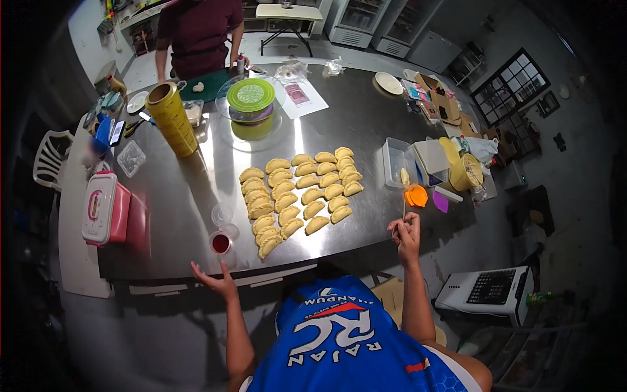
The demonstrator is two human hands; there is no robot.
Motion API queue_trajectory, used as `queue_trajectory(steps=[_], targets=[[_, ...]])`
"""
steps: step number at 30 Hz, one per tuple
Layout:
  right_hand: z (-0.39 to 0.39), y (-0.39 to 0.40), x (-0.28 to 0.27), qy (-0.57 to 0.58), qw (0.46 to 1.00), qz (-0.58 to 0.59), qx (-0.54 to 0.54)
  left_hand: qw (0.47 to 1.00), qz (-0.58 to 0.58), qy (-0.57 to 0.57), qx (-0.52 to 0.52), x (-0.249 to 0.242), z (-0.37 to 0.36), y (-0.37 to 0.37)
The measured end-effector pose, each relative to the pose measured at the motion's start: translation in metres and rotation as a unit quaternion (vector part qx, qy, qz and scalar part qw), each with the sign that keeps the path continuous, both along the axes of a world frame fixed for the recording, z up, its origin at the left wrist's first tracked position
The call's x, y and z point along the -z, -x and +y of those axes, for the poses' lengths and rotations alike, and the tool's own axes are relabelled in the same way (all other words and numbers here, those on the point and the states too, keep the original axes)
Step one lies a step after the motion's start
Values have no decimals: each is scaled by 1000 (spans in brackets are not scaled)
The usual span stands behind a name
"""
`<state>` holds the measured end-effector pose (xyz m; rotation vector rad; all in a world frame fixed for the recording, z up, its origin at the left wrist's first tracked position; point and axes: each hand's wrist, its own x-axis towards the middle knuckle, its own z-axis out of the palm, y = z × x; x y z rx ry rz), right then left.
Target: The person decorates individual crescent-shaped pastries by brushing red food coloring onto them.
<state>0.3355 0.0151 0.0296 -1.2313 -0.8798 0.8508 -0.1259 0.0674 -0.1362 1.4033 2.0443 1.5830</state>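
Observation:
Rows of half-moon pastries with crimped edges (285,199) lie on the steel table (176,225) in front of me. My left hand (219,281) is at the table's front edge, palm up and fingers apart, holding nothing. Just beyond it stands a small clear cup of red liquid (220,244), a round clear lid (222,213) behind it. On the right, my right hand (407,238) pinches a thin stick (403,209) that points away from me; its exact kind is too small to tell. An orange container (415,195) sits just past that hand.
A pink-and-white box (108,206) stands left, a tall yellow roll (173,121) behind it. Green-lidded containers (251,98) are further back. Right are a clear plastic tub (396,163), a yellow tub (466,172) and a purple piece (441,202). Another person (199,39) stands across the table.

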Motion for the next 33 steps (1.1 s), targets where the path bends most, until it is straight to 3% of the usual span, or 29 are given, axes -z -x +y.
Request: queue_trajectory(steps=[3,10,12,15,21,27,29,31,33], targets=[[-4,-6,6,20,999,9,28,1000,7,-5,-15,-16,-7,-22],[-9,-35,13,57,994,23,87,989,31,-23,144,-40,1,-107],[-10,-49,16,51,995,50,74,943,-67,81,315,-46,12,-139],[-14,-83,33,52,995,40,79,922,-62,48,380,-62,27,-209],[-17,-163,64,61,986,70,139,804,-106,117,574,-96,57,-364],[-5,-251,98,68,978,107,163,752,-127,224,607,-104,103,-537],[5,-271,111,76,976,121,162,757,-161,278,568,-96,120,-583],[17,-285,120,84,975,132,156,796,-52,273,539,-58,144,-616],[30,-296,130,73,975,148,148,814,-42,308,491,-26,160,-641]])
